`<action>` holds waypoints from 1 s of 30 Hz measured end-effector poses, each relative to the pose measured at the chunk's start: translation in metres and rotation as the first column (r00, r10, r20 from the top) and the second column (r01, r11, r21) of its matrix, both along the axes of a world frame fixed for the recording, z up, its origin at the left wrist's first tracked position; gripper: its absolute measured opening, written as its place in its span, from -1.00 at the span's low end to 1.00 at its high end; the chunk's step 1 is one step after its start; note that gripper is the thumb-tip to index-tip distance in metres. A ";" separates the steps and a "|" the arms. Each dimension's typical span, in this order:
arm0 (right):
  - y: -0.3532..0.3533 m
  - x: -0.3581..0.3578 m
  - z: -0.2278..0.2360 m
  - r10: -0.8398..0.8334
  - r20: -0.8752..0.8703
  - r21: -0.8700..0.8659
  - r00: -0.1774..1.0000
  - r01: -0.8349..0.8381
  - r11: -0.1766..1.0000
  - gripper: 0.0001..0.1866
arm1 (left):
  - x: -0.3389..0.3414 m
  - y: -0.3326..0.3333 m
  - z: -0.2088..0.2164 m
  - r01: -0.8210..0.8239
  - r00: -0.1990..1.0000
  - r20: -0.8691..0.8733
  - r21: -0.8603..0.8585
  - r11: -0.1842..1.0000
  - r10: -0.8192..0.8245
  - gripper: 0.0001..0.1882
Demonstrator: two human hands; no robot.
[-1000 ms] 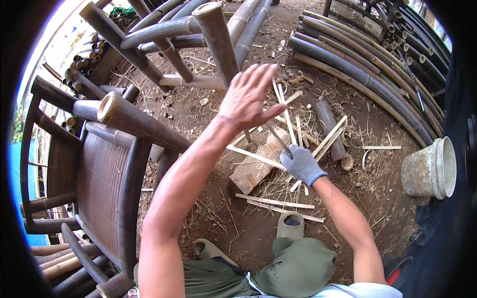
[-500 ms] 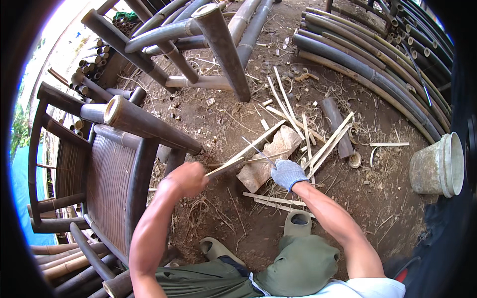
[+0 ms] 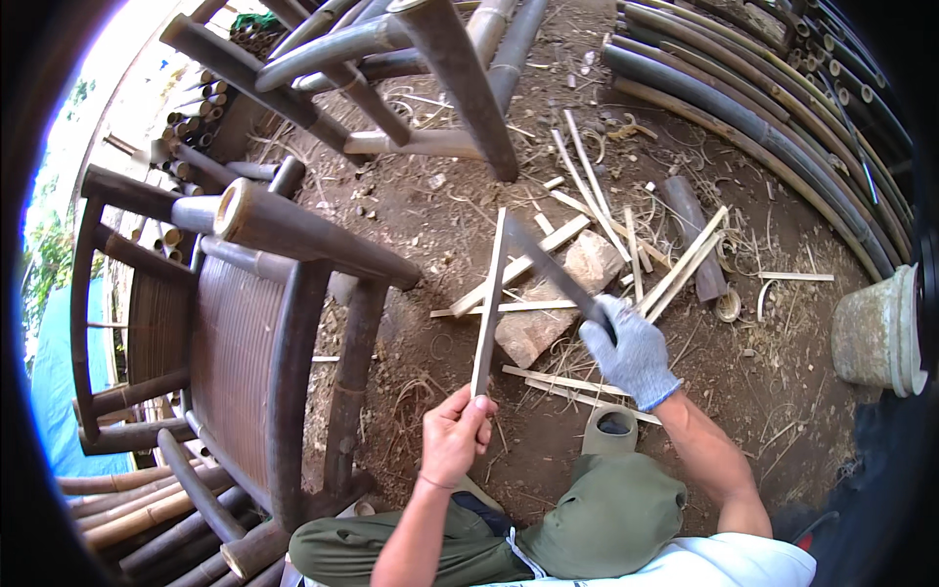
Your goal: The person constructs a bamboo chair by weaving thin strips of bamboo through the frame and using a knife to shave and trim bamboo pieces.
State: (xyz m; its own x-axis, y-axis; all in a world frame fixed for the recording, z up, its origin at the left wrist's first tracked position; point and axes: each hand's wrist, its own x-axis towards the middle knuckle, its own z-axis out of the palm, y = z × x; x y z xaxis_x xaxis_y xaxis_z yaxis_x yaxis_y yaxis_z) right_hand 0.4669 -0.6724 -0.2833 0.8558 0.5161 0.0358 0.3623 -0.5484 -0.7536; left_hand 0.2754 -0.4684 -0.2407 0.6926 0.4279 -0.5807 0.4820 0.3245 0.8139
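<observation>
My bare left hand (image 3: 457,430) is closed round the lower end of a bamboo strip (image 3: 489,308), which points away from me. One face of the strip is pale, the other dark. In a grey knit glove, my right hand (image 3: 631,352) grips a knife (image 3: 559,271) by its handle. The long dark blade slants up to the left, apart from the strip. Beneath the knife, a rough wood block (image 3: 533,335) lies on the dirt, with pale bamboo strips (image 3: 528,264) across it.
Dark bamboo chairs stand at left (image 3: 240,362) and at the top (image 3: 450,83). More loose strips (image 3: 690,264) and a short bamboo piece (image 3: 696,235) lie right of the block. Long bamboo poles (image 3: 743,127) fill the upper right. A dirty bucket (image 3: 871,333) sits at far right.
My left hand has come right and nearer to me, swinging its strip from a slant to nearly upright. My right hand has shifted right, and the knife blade now shows broadside.
</observation>
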 end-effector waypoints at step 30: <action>-0.068 0.092 -0.018 -0.176 0.041 -0.146 0.984 0.180 0.973 -0.39 | -0.052 -0.053 0.000 0.055 0.997 0.068 -0.119 0.991 -0.047 -0.54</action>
State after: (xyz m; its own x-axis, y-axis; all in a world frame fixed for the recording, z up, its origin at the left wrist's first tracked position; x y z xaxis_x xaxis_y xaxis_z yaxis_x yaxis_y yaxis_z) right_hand 0.5593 -0.7404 -0.3017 0.9340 0.3571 -0.0051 0.2683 -0.7111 -0.6498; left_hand 0.2237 -0.5215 -0.2406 0.7493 0.3208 -0.5794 0.4481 0.3985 0.8002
